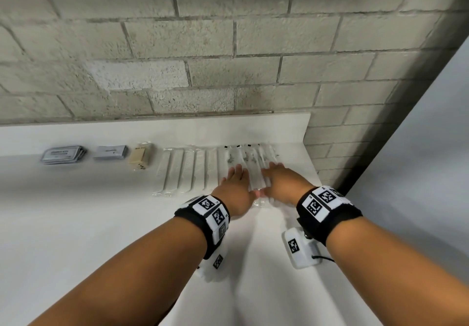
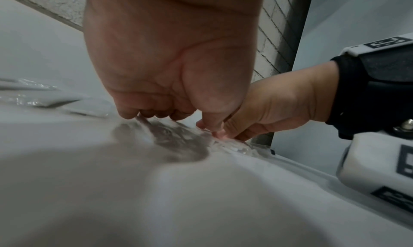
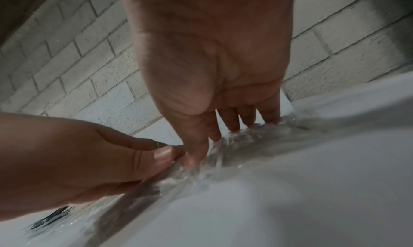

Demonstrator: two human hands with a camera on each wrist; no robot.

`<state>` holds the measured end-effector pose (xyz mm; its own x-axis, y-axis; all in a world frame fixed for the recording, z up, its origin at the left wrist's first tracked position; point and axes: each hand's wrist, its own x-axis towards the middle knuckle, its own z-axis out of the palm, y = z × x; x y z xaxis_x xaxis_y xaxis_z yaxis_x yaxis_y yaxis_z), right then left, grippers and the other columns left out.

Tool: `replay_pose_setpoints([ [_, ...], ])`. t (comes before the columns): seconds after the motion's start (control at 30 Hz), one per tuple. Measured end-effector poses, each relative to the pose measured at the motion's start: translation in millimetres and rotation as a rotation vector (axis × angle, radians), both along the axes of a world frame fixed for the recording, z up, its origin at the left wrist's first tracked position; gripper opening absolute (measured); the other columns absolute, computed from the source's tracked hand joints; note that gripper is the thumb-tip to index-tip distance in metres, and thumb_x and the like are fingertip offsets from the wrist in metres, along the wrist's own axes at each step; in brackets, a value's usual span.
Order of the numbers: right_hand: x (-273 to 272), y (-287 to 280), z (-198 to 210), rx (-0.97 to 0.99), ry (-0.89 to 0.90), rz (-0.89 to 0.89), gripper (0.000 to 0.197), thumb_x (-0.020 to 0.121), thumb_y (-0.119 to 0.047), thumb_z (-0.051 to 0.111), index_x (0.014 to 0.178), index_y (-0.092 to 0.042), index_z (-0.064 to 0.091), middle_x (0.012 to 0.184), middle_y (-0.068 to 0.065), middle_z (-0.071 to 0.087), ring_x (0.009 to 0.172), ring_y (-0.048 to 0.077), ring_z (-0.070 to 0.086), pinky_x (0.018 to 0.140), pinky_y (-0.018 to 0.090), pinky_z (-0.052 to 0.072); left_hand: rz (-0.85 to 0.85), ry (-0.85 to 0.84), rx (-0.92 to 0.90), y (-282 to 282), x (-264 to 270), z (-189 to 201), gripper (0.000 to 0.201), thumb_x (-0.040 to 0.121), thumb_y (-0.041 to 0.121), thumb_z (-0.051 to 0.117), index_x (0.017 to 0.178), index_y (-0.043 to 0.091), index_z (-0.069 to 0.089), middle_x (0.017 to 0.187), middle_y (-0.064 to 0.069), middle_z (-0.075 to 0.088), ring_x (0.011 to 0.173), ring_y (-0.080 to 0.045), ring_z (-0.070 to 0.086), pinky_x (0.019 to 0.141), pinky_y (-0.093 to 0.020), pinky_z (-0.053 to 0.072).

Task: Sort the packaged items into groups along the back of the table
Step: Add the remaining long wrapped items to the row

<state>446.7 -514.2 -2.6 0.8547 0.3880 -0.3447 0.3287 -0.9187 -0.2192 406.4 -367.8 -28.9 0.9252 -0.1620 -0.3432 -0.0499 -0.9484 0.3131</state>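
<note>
Progress: late, apparently | left hand (image 1: 235, 186) and right hand (image 1: 281, 182), fingers spread, pressing clear-wrapped packets (image 1: 250, 163) beneath them | left of hands: white packets (image 1: 187, 168), tan box (image 1: 140, 158), grey packs (image 1: 63, 154) grouped | left: final straightening.

Both arms outstretched forward; left hand (image 1: 236, 186) and right hand (image 1: 281, 183) palms down, fingers straight, thumbs touching.

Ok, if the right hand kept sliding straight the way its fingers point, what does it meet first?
More of the clear-wrapped packets its fingertips already rest on. Past them there is only the table's back edge and the block wall; how far off is unclear.
</note>
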Motion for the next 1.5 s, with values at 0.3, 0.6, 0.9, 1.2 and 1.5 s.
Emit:
replay_pose_setpoints([
  [0.3,6.0,8.8,-12.0,0.009,-0.029,-0.084,0.048,0.089,-0.037,0.058,0.129,-0.011,0.049,0.137,0.013,0.043,0.131,0.031,0.035,0.102,0.041,0.041,-0.028,-0.01,0.031,2.8,0.8,-0.8,0.073,0.1,0.04,0.034,0.152,0.006,-0.004,0.161,-0.013,-0.012,0.149,-0.028,-0.009,0.121,-0.043,0.008],
  [0.6,12.6,14.3,-16.2,-0.008,-0.005,-0.146,0.049,0.09,-0.034,0.057,0.132,-0.01,0.048,0.136,0.013,0.043,0.13,0.032,0.035,0.101,0.042,0.041,-0.039,-0.005,0.045,5.9,4.1,4.4,0.07,0.101,0.035,0.034,0.152,0.005,-0.003,0.161,-0.013,-0.011,0.149,-0.028,-0.008,0.12,-0.043,0.006],
  [0.9,-20.8,-11.9,10.9,0.356,-0.059,-0.293,0.056,0.096,-0.03,0.049,0.148,-0.025,0.031,0.16,0.002,0.018,0.149,0.02,0.01,0.118,0.033,0.016,-0.015,-0.107,0.047,10.7,0.8,13.8,0.069,0.1,0.039,0.035,0.153,0.007,0.004,0.161,-0.014,-0.008,0.149,-0.031,-0.006,0.12,-0.046,0.002],
  [1.2,-129.2,-52.1,10.3,0.291,0.128,-0.131,0.055,0.091,-0.045,0.056,0.142,-0.032,0.041,0.156,-0.013,0.027,0.146,0.005,0.02,0.117,0.025,0.019,-0.074,-0.108,0.056,16.4,-79.1,22.7,0.068,0.097,0.041,0.043,0.153,0.017,0.013,0.163,-0.004,0.0,0.15,-0.022,-0.001,0.122,-0.038,0.005],
  [1.5,-151.9,-40.6,9.9,0.158,0.077,-0.058,0.074,0.093,-0.044,0.049,0.153,-0.021,0.013,0.162,-0.003,-0.002,0.15,0.015,0.0,0.121,0.034,0.012,0.088,-0.115,0.325,10.2,-53.6,20.6,0.071,0.098,0.044,0.031,0.152,0.006,0.006,0.162,-0.01,0.001,0.148,-0.034,-0.009,0.119,-0.051,-0.003],
])
